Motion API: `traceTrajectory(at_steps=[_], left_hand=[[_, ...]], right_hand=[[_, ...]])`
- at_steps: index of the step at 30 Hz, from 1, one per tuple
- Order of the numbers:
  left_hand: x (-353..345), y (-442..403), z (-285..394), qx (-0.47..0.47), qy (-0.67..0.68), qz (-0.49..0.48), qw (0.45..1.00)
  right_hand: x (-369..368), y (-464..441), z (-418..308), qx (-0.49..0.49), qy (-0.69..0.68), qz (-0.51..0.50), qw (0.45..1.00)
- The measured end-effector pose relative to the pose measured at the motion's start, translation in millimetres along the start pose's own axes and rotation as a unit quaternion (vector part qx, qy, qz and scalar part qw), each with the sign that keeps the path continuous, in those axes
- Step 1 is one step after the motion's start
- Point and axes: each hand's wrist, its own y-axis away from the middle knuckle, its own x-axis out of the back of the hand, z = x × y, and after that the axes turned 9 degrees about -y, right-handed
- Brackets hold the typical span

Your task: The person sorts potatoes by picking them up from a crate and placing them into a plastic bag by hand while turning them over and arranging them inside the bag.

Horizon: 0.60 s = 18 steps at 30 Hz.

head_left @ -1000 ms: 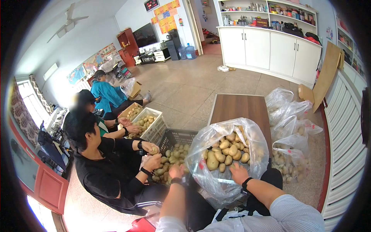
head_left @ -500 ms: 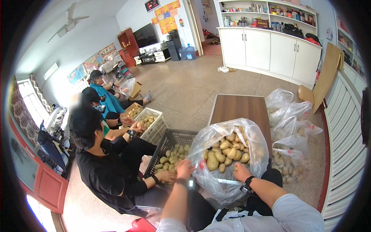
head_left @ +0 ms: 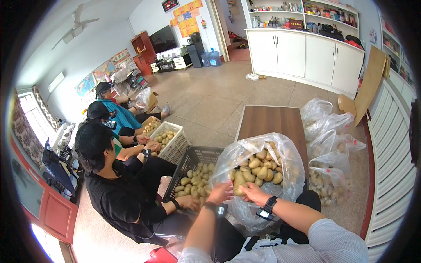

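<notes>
A large clear plastic bag [head_left: 291, 175] stands open in front of me, with many potatoes [head_left: 262, 166] inside. My left hand [head_left: 220, 193] is at the bag's near left edge, its fingers apart, with nothing visible in it. Close to its right, my right hand [head_left: 254, 193] touches the lower end of a large potato [head_left: 239, 182] at the bag's mouth; whether it grips the potato is unclear. The dark crate [head_left: 175, 176], holding more potatoes, stands left of the bag. Both my wrists wear dark bands with devices.
A co-worker in black [head_left: 114, 197] sits at the left, one hand at the dark crate. Two more people sit beyond, near a white crate [head_left: 179, 147]. A brown table [head_left: 267, 122] stands behind the bag. Filled plastic bags [head_left: 329, 175] lie at the right.
My left hand has moved right from the crate side to the bag. My right hand has shifted left towards it, beside the large potato. The nearest co-worker's hands have lowered into the dark crate.
</notes>
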Motion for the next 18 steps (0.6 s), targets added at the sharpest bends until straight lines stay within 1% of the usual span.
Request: traceTrajectory(at_steps=[1, 3, 4, 5, 6, 10, 12, 13, 15, 16, 18], left_hand=[[-4, 4, 3, 0.0, 0.0, 0.0, 1.0], [-17, 20, 13, 0.012, -0.008, -0.049, 0.999], [-17, 18, 12, 0.013, -0.007, -0.049, 0.999], [-15, 14, 11, 0.019, -0.005, -0.093, 0.995], [-13, 10, 9, 0.025, -0.003, -0.137, 0.99], [-5, -2, -1, 0.02, -0.022, -0.133, 0.991], [-2, -4, -3, 0.024, -0.02, -0.082, 0.996], [3, -7, -5, 0.025, -0.021, -0.082, 0.996], [18, -21, -14, -0.007, 0.052, -0.089, 0.995], [25, -26, -17, -0.007, 0.052, -0.088, 0.995], [33, -28, -18, -0.037, 0.132, -0.044, 0.99]], right_hand=[[-4, -2, -1, -0.001, 0.0, 0.0, 1.0], [-8, -7, -2, 0.075, 0.13, 0.002, 0.989], [-9, -10, 0, 0.075, 0.13, 0.002, 0.989], [-11, -11, 0, 0.148, 0.219, 0.022, 0.964], [-12, -12, 0, 0.22, 0.304, 0.042, 0.926], [-19, 0, -11, 0.201, 0.303, 0.047, 0.93], [-11, -9, 1, 0.253, 0.341, 0.065, 0.903], [-5, -12, 7, 0.253, 0.341, 0.065, 0.903], [11, -16, 15, 0.292, 0.365, 0.103, 0.878], [22, -15, 16, 0.292, 0.365, 0.103, 0.878], [47, -9, 15, 0.268, 0.459, 0.14, 0.836]])
